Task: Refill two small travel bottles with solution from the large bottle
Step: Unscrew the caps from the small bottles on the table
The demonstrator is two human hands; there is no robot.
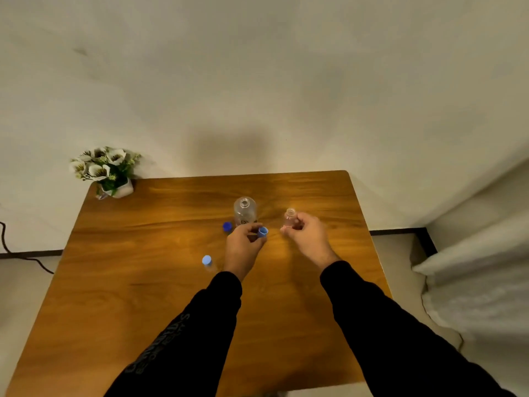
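Blue cap (262,232) pinched in my left hand (243,244); right hand (306,233) grips the uncapped small clear travel bottle (290,217) mid-desk (143,282); large clear bottle (244,212) open; second small bottle (207,262) stands capped, so I judge recapping remains

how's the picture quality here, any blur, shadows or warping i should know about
Head view: soft throughout, so the label on the large bottle is unreadable; warm overhead light casts a broad shadow on the wall behind the table; wide-angle warping bends the table's edges; the small bottle in the right hand is faint.
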